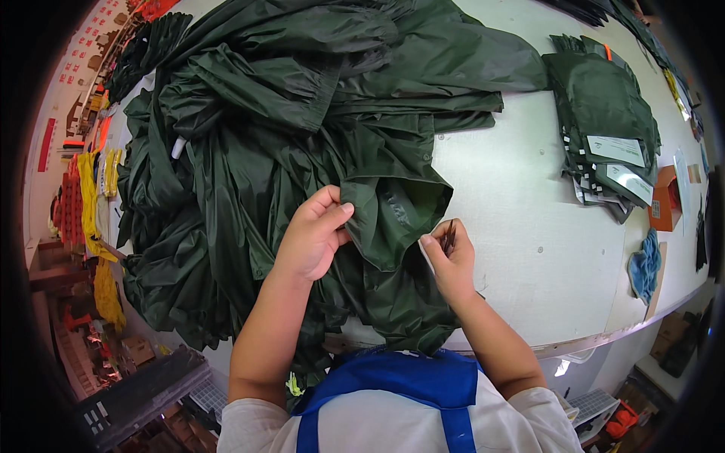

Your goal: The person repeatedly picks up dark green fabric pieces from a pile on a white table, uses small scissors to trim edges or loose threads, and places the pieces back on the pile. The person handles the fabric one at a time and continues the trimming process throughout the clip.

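Note:
A pile of dark green raincoats spreads over the table, with gathered cuffs and a few snaps showing. My left hand is closed on the edge of one raincoat's opening, pinching it between thumb and fingers. That opening gapes toward me, and a paler patch shows on its inner side. My right hand is at the opening's right edge, its thumb against the cloth. Inside its curled fingers sits a small dark metal tool that looks like thread snips, mostly hidden.
A stack of folded green garments with white labels lies at the right. Beyond it are an orange box and a blue cloth. Yellow and red goods hang at the left. The table's front edge curves before me.

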### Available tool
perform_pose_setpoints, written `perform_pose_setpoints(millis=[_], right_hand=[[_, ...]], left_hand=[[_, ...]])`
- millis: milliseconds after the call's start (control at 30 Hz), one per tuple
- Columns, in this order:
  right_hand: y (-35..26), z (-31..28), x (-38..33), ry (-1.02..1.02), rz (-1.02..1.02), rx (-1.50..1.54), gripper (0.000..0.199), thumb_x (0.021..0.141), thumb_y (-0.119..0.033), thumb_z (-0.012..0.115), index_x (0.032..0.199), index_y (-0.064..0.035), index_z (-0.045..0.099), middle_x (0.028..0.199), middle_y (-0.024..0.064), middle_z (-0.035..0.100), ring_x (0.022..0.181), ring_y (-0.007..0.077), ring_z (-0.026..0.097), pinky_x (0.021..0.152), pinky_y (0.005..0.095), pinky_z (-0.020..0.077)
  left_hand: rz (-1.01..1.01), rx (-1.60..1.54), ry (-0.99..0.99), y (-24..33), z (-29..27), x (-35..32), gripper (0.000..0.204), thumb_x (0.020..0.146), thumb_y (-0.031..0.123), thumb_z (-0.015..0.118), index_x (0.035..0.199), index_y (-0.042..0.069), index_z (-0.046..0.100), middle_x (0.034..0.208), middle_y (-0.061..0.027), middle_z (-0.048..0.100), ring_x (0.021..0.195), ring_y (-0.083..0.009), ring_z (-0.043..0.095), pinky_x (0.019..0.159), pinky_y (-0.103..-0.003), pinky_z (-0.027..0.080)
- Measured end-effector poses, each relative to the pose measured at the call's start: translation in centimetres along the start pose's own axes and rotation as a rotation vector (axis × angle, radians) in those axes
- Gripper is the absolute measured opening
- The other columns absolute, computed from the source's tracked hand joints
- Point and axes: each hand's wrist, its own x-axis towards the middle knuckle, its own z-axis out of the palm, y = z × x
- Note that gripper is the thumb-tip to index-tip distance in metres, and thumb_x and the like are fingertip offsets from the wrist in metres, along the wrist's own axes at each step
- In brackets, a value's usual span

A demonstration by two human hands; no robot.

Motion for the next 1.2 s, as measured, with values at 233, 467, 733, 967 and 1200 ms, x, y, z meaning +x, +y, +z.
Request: perform_pose_setpoints(millis=[233,467,733,967,1200], right_hand=[[-1.2,1.2,0.9,0.139,0.578,0.43,0.024,0.085,-0.01,0.062,0.088,-0.0092,0.039,0.06,0.0007,0.044,0.042,0.0077,0.036,0.038,0.0223,0.0264],[-1.7,1.0,1.3,0.067,0.382,0.663,0.027,0.084,0.002,0.058,0.088,-0.011,0.035,0.063,-0.0006,0.042,0.042,0.0073,0.037,0.037,0.0223,0.0271],[0.0,2.6,-1.2,-0.117,-0.116,-0.145,0.032,0.078,-0.001,0.067,0.093,-0.0066,0.038,0.068,0.0032,0.048,0.05,0.011,0.047,0.045,0.0248,0.0379],[-0.2,4.2,-3.8,-0.589,-0.515,-0.313,0.033,0.075,-0.001,0.066,0.092,-0.0043,0.038,0.065,0.0121,0.053,0.054,0.032,0.057,0.047,0.0369,0.0449],[0.0,-3.1,6.8,-0.277,0.058,-0.517,0.015,0.083,-0.004,0.057,0.096,-0.0097,0.059,0.089,0.01,0.068,0.072,0.0193,0.068,0.064,0.0341,0.0536]], left_hand=[[0.064,-0.059,-0.03,-0.9,-0.1,-0.1,0.016,0.09,0.006,0.05,0.105,0.004,0.051,0.105,-0.0068,0.059,0.098,-0.0154,0.056,0.089,-0.032,0.045],[0.063,-0.043,-0.009,-0.7,-0.1,-0.7,0.024,0.09,0.005,0.043,0.113,0.004,0.05,0.107,-0.0034,0.055,0.102,-0.0117,0.05,0.092,-0.028,0.038],[0.487,0.815,-0.208,3.4,0.4,4.2,0.045,0.089,0.022,0.049,0.131,0.007,0.046,0.125,-0.0112,0.047,0.12,-0.0217,0.042,0.102,-0.033,0.031],[0.434,1.822,-0.426,-5.5,-1.0,12.4,0.031,0.086,0.029,0.053,0.109,0.008,0.055,0.112,-0.0144,0.06,0.104,-0.0301,0.055,0.088,-0.044,0.043],[0.203,1.949,-0.368,-8.2,-4.4,7.5,0.022,0.088,0.029,0.048,0.086,0.008,0.056,0.069,-0.0136,0.064,0.065,-0.0346,0.062,0.062,-0.047,0.047]])
